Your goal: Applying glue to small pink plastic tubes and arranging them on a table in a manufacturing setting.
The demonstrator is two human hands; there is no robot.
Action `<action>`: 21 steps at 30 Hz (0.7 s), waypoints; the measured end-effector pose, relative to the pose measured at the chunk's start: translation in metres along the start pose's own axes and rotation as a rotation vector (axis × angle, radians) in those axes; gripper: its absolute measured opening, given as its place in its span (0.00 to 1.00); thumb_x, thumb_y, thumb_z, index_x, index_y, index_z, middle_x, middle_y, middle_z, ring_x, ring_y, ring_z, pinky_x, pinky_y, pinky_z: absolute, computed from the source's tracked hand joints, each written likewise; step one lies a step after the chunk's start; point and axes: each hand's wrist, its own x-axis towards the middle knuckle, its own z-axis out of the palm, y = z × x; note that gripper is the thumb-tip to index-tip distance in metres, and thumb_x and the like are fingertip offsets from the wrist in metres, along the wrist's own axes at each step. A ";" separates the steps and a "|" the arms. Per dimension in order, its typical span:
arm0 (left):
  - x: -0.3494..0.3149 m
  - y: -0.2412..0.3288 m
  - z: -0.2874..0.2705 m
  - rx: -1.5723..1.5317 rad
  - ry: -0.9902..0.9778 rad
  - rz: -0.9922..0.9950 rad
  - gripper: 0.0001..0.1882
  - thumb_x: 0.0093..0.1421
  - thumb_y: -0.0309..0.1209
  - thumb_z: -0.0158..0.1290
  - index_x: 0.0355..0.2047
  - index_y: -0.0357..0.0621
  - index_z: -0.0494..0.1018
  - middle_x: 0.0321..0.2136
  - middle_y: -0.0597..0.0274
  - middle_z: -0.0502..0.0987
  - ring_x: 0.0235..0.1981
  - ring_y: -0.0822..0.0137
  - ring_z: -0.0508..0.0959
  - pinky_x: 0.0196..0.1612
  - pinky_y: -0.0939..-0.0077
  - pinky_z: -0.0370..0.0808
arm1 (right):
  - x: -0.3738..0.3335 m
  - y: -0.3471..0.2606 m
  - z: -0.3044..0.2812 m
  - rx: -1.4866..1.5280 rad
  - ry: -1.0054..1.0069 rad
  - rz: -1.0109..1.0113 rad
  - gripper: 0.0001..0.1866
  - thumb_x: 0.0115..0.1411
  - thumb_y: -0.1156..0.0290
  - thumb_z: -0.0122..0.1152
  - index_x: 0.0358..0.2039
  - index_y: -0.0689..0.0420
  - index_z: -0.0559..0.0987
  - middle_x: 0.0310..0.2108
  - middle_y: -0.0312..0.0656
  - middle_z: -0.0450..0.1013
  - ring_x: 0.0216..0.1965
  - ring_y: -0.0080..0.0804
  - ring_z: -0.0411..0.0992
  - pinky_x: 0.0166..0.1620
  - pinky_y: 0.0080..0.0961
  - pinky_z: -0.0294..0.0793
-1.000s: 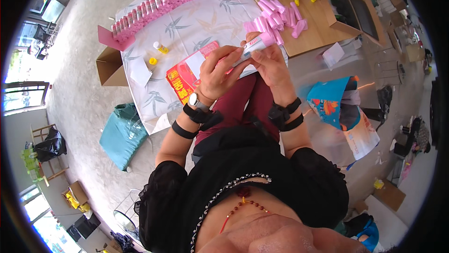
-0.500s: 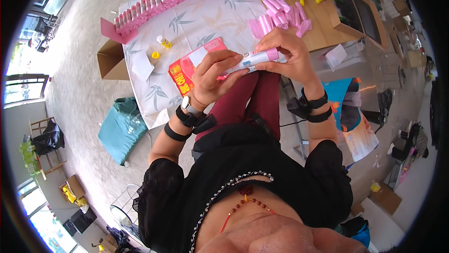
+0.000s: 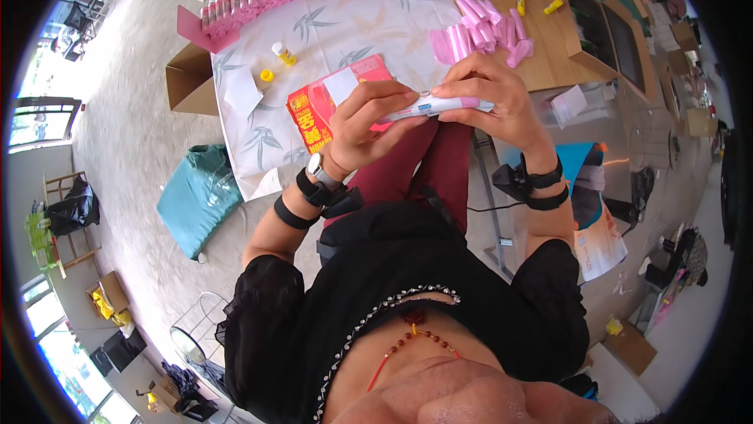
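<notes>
A left hand (image 3: 363, 120) and right hand (image 3: 502, 98) pinched a pink-and-white tube (image 3: 430, 105) by the tabletop's (image 3: 361, 32) near edge, fingers spaced apart, seemingly for steadiness.

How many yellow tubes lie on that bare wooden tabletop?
2: one yellow tube beyond the pink pile, another yellow tube to its right. Others may be hidden.

left hand (image 3: 365, 120) and right hand (image 3: 502, 106) pinch, thumbs below, close together by the bench's (image 3: 274, 40) near edge.
</notes>
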 end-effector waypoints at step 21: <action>-0.007 -0.006 -0.013 0.049 -0.004 0.047 0.22 0.47 0.23 0.71 0.43 0.36 0.79 0.42 0.52 0.80 0.41 0.58 0.84 0.40 0.70 0.83 | -0.009 0.004 0.028 -0.043 0.214 0.008 0.31 0.49 0.74 0.79 0.52 0.59 0.73 0.44 0.46 0.80 0.44 0.37 0.80 0.49 0.31 0.78</action>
